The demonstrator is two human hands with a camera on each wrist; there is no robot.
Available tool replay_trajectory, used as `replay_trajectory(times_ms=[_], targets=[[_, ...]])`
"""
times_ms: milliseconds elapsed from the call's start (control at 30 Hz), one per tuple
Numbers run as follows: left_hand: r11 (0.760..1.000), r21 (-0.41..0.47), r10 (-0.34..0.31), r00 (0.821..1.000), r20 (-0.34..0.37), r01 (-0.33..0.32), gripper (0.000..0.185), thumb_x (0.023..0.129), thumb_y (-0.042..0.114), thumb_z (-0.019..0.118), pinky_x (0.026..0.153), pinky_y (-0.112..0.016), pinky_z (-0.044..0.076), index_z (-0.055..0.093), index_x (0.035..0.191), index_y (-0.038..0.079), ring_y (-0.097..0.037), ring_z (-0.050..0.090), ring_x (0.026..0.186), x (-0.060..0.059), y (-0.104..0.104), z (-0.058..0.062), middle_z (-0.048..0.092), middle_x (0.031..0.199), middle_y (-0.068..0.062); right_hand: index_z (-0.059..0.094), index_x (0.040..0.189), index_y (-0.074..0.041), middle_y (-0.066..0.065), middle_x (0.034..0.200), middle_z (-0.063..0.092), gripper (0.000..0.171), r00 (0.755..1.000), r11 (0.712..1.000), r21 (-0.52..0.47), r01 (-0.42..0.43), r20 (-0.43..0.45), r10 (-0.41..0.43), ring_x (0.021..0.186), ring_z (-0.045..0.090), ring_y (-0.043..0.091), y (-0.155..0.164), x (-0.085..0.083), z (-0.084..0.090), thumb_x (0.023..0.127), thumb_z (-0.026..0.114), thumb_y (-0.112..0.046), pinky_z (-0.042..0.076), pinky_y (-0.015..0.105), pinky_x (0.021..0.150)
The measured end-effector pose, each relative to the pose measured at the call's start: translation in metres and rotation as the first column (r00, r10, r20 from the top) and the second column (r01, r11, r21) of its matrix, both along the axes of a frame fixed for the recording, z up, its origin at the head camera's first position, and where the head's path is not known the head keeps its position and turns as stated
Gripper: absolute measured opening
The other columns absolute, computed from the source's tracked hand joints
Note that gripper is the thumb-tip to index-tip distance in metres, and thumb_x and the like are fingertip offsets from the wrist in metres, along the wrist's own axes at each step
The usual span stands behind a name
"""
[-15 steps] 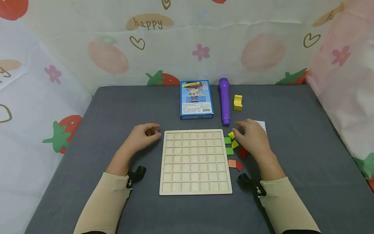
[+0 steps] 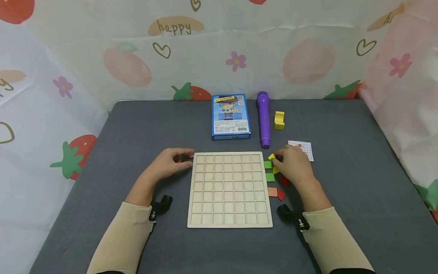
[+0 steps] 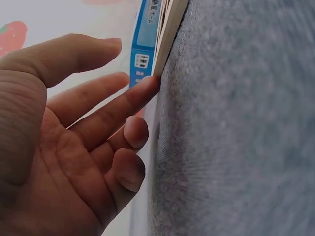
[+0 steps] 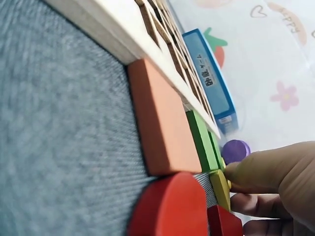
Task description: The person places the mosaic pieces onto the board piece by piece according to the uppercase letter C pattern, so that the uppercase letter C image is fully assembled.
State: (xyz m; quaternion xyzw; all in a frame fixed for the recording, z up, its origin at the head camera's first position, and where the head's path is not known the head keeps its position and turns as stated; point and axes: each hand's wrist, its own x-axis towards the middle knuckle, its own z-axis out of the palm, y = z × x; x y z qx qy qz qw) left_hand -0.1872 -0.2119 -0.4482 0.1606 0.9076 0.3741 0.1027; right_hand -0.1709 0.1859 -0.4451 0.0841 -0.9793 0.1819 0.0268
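A: What are the hands doing?
B: The right hand (image 2: 291, 164) pinches a small yellow wooden piece (image 2: 272, 156) beside the pale wooden grid board (image 2: 229, 189); the left hand (image 2: 170, 163) rests loosely curled, a fingertip (image 3: 147, 86) touching the board's far left corner.
A: Any room?
B: Bare grey mat (image 2: 359, 179) to the right. The right wrist view shows the flat orange square tile (image 4: 160, 123) lying against the board's edge.

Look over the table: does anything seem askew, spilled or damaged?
Nothing stands out. The wooden grid board lies flat and square, the coloured pieces sit loose beside its right edge, and the blue box looks undamaged.
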Motion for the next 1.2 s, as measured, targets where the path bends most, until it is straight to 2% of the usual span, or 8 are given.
replay_trajectory(times_ms=[267,433,667,833,1000,1200], targets=[[0.997,-0.009,-0.082,0.996,-0.042,0.082,0.042,0.085,0.025,0.072,0.067,-0.035,0.040,0.063,0.125,0.015,-0.018,0.047,0.076,-0.0015,-0.0008,-0.0048,0.059,0.115,0.001,0.075,0.102,-0.008,0.011,0.092,0.063,0.026,0.998,0.997,0.078,-0.026,-0.054,0.031,0.077,0.054,0.030,0.0000,0.0026,0.0020,0.081,0.063,-0.016,0.042,0.043,0.061],[0.992,-0.040,-0.121,0.992,-0.032,0.120,0.046,0.084,0.023,0.074,0.065,-0.033,0.040,0.062,0.126,0.010,-0.017,0.046,0.072,-0.0010,0.0010,-0.0047,0.053,0.117,-0.002,0.075,0.097,-0.009,0.009,0.091,0.064,0.021,0.995,0.998,0.069,-0.013,-0.101,0.020,0.076,0.054,0.028,0.0004,0.0026,-0.0009,0.082,0.064,-0.016,0.043,0.043,0.062],[0.990,-0.057,-0.129,0.991,-0.028,0.127,0.047,0.083,0.022,0.074,0.065,-0.034,0.040,0.062,0.126,0.008,-0.017,0.046,0.074,0.0003,0.0026,-0.0012,0.053,0.114,-0.004,0.067,0.121,-0.015,0.009,0.097,0.055,0.037,0.995,0.995,0.052,-0.087,0.048,0.085,0.078,0.051,0.025,-0.0001,0.0018,-0.0002,0.085,0.062,-0.017,0.041,0.039,0.062],[0.991,-0.054,-0.127,0.992,-0.023,0.125,0.046,0.083,0.021,0.074,0.066,-0.034,0.040,0.062,0.126,0.008,-0.017,0.045,0.074,-0.0002,0.0024,-0.0023,0.052,0.113,-0.004,0.066,0.123,-0.015,0.007,0.095,0.053,0.036,0.990,0.994,0.021,-0.108,0.089,0.106,0.078,0.048,0.023,0.0010,0.0019,0.0016,0.088,0.060,-0.022,0.036,0.037,0.063],[0.991,-0.053,-0.127,0.992,-0.022,0.125,0.046,0.083,0.021,0.074,0.065,-0.033,0.040,0.062,0.126,0.008,-0.018,0.046,0.073,-0.0002,0.0024,-0.0029,0.053,0.113,-0.004,0.070,0.116,-0.012,0.008,0.093,0.056,0.036,0.996,0.997,-0.018,-0.078,0.038,0.079,0.078,0.051,0.023,-0.0019,0.0018,-0.0022,0.087,0.067,-0.032,0.039,0.039,0.066],[0.992,-0.050,-0.120,0.993,-0.022,0.119,0.047,0.083,0.021,0.074,0.066,-0.034,0.040,0.061,0.126,0.008,-0.018,0.046,0.075,0.0007,0.0032,-0.0019,0.053,0.112,-0.004,0.073,0.108,-0.010,0.008,0.094,0.060,0.029,0.996,0.998,0.025,-0.058,-0.069,0.059,0.082,0.055,0.025,-0.0055,-0.0001,-0.0074,0.084,0.068,-0.026,0.043,0.042,0.068]])
